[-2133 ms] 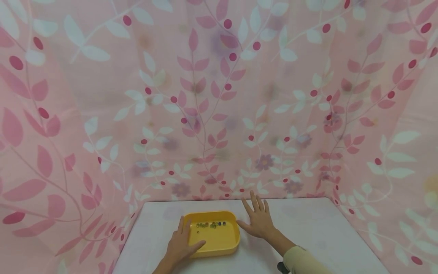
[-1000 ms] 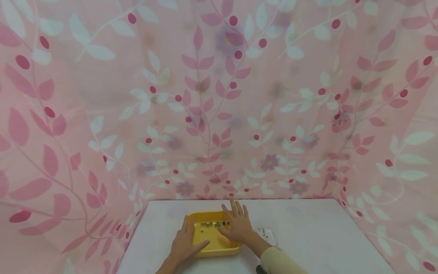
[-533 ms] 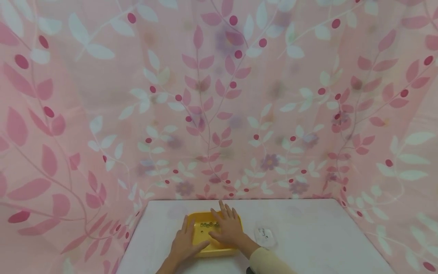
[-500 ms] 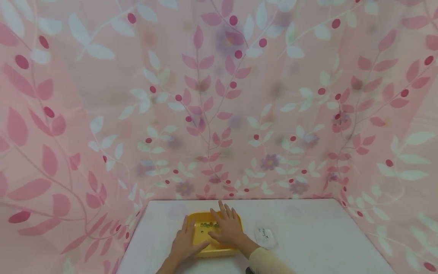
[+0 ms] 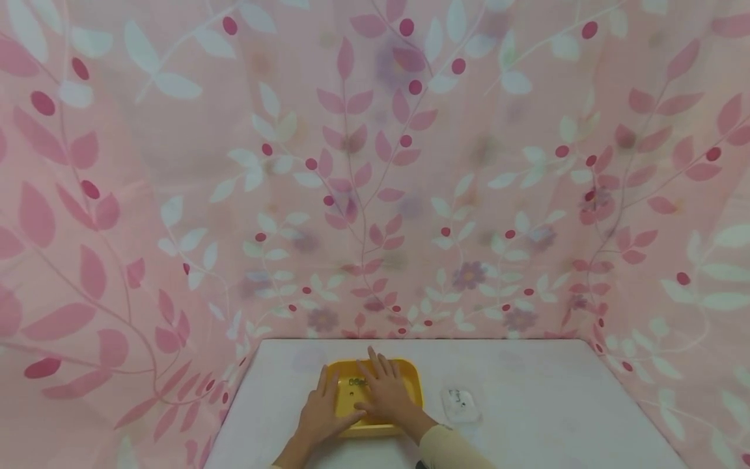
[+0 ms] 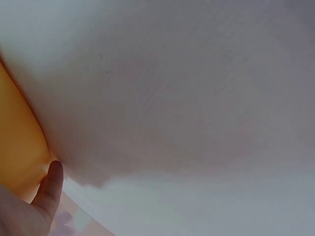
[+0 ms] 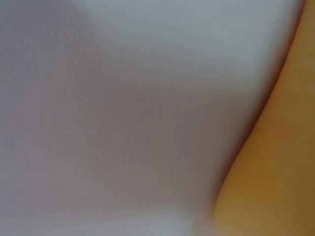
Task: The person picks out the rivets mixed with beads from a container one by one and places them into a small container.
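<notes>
A yellow tray [image 5: 375, 431] with rounded corners sits on the white table. Several small greenish marbles [image 5: 354, 382] lie along its far side, with one small piece apart in front of them. My left hand [image 5: 319, 413] rests at the tray's left side, fingers straight along the rim, thumb reaching over the front part. In the left wrist view a finger [image 6: 54, 184] stands close beside the tray's outer wall [image 6: 17, 132]. Over the tray's right half my right hand [image 5: 387, 394] is spread with straight fingers, hiding the marbles there. The right wrist view shows only the tray's wall [image 7: 275, 177] and tabletop.
Right of the tray lies a small clear plastic dish [image 5: 463, 410] with dark marks or bits on it. The white table [image 5: 539, 397] extends to both sides. A pink leaf-patterned curtain [image 5: 375, 273] hangs behind and around it.
My right hand has moved left from beside the tray to over its right half, covering some marbles and uncovering the clear dish. The left hand keeps its place at the tray.
</notes>
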A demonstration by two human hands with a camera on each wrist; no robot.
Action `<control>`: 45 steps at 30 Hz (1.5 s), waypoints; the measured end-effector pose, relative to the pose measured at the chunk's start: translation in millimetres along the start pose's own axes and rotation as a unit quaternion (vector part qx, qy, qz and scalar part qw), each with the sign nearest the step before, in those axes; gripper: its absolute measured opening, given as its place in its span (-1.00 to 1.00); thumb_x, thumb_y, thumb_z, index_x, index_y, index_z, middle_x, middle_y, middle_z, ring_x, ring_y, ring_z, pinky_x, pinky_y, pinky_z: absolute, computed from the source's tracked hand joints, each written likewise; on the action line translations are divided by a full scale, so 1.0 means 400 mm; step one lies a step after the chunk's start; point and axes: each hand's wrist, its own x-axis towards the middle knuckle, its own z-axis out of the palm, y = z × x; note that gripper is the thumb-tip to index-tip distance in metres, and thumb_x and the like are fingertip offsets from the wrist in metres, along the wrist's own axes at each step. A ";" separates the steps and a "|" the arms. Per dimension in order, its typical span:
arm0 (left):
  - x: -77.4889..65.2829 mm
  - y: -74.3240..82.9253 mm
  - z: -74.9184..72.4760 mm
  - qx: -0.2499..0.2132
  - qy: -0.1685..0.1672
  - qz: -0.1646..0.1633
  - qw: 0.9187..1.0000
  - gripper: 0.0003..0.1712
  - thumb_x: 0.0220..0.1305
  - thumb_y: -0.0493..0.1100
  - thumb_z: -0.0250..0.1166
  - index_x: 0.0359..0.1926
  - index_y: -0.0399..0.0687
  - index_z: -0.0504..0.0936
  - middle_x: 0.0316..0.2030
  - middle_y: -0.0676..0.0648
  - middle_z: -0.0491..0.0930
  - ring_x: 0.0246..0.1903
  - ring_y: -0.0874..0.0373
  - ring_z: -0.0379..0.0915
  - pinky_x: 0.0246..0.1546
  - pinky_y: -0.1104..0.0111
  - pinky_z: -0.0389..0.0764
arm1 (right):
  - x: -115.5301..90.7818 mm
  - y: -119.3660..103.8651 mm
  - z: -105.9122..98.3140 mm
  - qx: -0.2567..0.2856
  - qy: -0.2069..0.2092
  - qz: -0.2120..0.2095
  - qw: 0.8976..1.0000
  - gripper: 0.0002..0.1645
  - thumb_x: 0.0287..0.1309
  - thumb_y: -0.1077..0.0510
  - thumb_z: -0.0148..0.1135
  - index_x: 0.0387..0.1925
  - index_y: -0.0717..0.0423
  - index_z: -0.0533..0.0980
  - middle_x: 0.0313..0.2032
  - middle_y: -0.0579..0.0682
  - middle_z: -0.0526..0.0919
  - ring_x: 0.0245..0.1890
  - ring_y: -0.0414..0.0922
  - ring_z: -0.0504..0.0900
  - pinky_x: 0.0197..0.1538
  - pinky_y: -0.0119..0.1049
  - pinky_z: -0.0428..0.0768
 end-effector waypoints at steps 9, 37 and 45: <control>-0.005 0.003 -0.011 -0.004 0.019 0.016 1.000 0.33 -0.10 0.66 0.23 0.47 -0.16 0.22 0.52 -0.31 -0.01 -0.02 -0.29 0.49 -0.32 0.03 0.61 | 0.025 -0.020 0.013 0.104 -0.003 -0.048 0.993 -0.35 0.15 -0.05 0.40 0.26 0.00 0.48 0.24 0.04 0.50 0.23 0.01 0.45 0.29 -0.01 0.46; -0.009 0.011 -0.003 -0.011 0.007 0.008 1.000 0.33 -0.08 0.65 0.23 0.49 -0.13 0.18 0.52 -0.31 -0.01 -0.01 -0.29 0.46 -0.29 -0.02 0.58 | 0.051 -0.021 0.078 0.332 -0.103 0.057 0.936 -0.86 0.11 0.19 0.41 -0.25 0.06 0.73 -0.27 -0.17 0.68 -0.23 -0.29 0.52 0.01 -0.20 0.55; -0.003 0.010 -0.009 -0.011 0.002 -0.001 1.000 0.33 -0.07 0.66 0.20 0.51 -0.11 0.15 0.54 -0.29 -0.06 0.06 -0.32 0.44 -0.26 -0.03 0.58 | 0.059 -0.030 0.065 0.373 -0.111 0.080 0.918 -0.88 0.09 0.25 0.40 -0.28 0.11 0.74 -0.34 -0.13 0.75 -0.31 -0.29 0.61 -0.11 -0.27 0.61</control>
